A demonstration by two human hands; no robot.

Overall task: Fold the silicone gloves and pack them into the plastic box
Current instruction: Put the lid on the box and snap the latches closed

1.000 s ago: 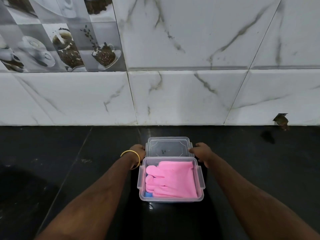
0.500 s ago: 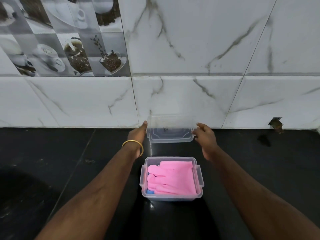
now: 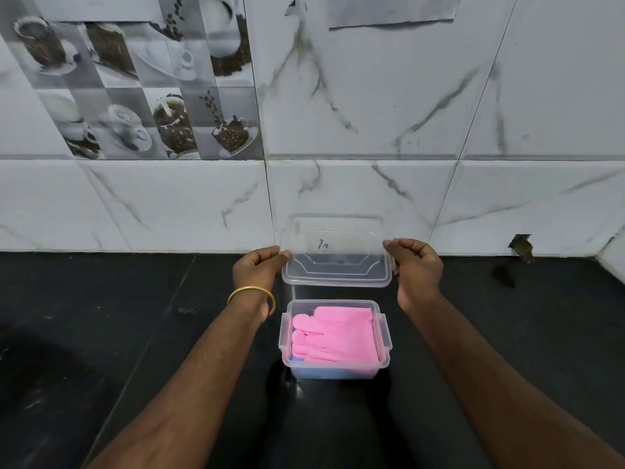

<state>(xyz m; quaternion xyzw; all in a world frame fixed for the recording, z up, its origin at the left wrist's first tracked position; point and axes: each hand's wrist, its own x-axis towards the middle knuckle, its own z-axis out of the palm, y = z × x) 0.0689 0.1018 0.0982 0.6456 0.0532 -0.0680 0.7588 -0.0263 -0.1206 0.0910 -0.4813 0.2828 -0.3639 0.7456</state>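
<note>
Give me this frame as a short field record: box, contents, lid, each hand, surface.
box: clear plastic box, open, standing on the counter
contents: folded pink gloves on top; something blue under them, unclear what
lid: clear lid, held up behind the box, not on it
left hand: left hand pinches the lid's left edge; gold bangle on the wrist
right hand: right hand grips the lid's right edge
surface: black counter against a marble-tiled wall

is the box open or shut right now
Open. The lid is held up off the box by both hands, left and right; pink gloves show inside.
</note>
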